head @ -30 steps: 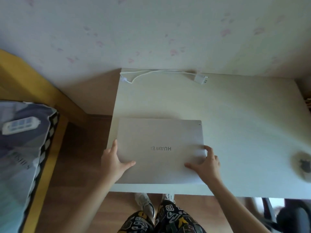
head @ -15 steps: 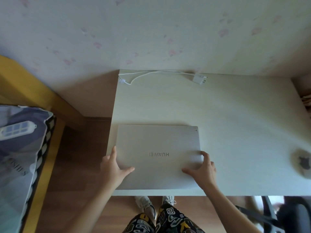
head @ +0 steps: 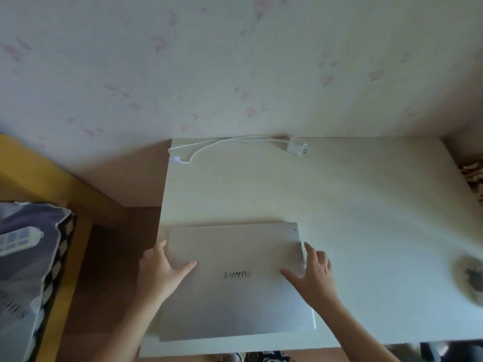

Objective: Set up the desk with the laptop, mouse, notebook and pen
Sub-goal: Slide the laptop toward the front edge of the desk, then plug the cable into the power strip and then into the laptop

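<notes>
A closed silver laptop (head: 235, 304) lies flat on the white desk (head: 366, 205), near its front left corner, with the logo upside down to me. My left hand (head: 159, 273) grips the laptop's left edge, thumb resting on the lid. My right hand (head: 313, 278) holds the right edge, fingers spread along the side and thumb on the lid. I see no notebook or pen.
A white charger with its cable (head: 298, 147) lies along the desk's back edge by the wall. A blurred round pale object (head: 470, 278) with a dark patch sits at the desk's right. A bed with a patterned pillow (head: 28, 257) stands on the left.
Both hands have slid from the laptop's near corners further along its sides. The laptop has come slightly toward the desk's front edge, and my view has dropped closer.
</notes>
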